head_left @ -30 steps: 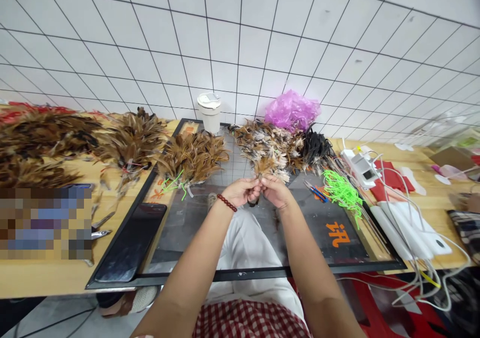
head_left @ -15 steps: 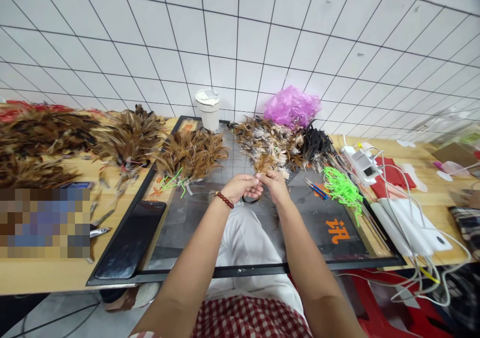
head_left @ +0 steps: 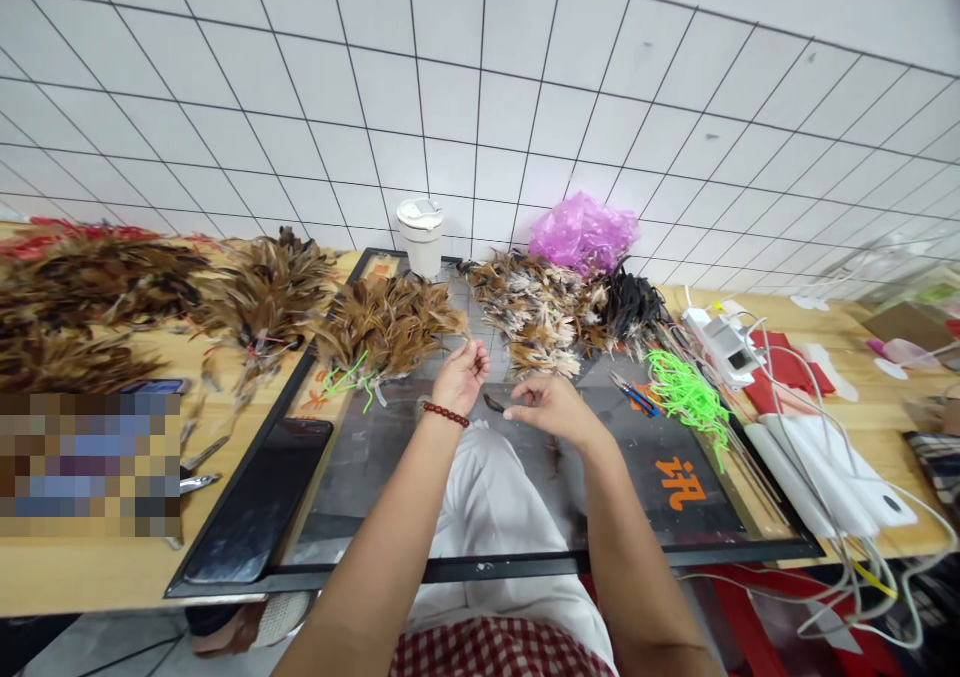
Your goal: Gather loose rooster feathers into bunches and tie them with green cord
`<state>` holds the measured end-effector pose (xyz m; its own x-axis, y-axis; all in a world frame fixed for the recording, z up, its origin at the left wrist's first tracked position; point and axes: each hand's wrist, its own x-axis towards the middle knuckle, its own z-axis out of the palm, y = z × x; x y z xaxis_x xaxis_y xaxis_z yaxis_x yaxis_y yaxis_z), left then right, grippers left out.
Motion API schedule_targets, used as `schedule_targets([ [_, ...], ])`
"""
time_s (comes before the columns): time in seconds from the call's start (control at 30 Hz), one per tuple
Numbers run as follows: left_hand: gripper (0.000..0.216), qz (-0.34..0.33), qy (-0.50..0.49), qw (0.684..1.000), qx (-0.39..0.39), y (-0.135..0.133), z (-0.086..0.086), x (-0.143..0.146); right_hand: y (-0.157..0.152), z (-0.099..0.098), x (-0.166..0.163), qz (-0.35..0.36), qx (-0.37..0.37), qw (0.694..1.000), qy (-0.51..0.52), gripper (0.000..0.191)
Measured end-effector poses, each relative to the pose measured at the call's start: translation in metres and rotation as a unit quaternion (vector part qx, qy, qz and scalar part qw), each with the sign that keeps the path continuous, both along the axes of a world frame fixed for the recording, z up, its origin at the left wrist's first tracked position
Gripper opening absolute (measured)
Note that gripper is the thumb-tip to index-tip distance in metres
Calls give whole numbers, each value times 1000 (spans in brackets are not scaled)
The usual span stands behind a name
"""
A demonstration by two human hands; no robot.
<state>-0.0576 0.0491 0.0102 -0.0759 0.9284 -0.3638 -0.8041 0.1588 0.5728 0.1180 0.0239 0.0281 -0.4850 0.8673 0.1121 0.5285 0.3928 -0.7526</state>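
My left hand [head_left: 461, 372], with a red bead bracelet on the wrist, is raised over the glass panel [head_left: 360, 457]. Its fingers are loosely curled and I see nothing in them. It is just right of a pile of brown feathers [head_left: 386, 322]. My right hand [head_left: 555, 409] is lower, and its fingertips pinch a small dark piece [head_left: 495, 402] that points left. Behind both hands lies a heap of mottled brown-and-white feathers [head_left: 536, 302], with black feathers [head_left: 634, 302] beside it.
More brown feather piles [head_left: 262, 292] cover the wooden table on the left. A dark phone [head_left: 259, 502] lies on the panel's left edge. At the back are a white cup [head_left: 420, 235] and a pink plastic bag [head_left: 585, 232]. Green ties [head_left: 682, 387], a power strip [head_left: 724, 342] and white cables sit on the right.
My hands were together holding a small feather bunch and a dark loop. They have moved apart, the bunch is no longer in them, and the left hand has lifted toward the brown pile.
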Motion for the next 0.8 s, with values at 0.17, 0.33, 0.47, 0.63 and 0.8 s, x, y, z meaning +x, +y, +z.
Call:
schedule_targets([
  [0.17, 4, 5, -33, 999, 6, 1, -2, -4, -11, -12, 0, -13, 2, 997, -79, 9],
  [0.33, 9, -15, 7, 999, 29, -2, -3, 0, 9, -12, -10, -105, -133, 958, 232, 20],
  [0.47, 15, -52, 133, 989, 30, -5, -1, 9, 27, -10, -16, -177, -184, 895, 366, 32],
  [0.63, 16, -66, 238, 969, 2, -8, 1, 16, 30, -22, -22, -228, -157, 873, 401, 36],
  [0.8, 14, -101, 271, 957, 1, -9, 0, 24, 25, -32, -22, -246, -168, 843, 449, 40],
])
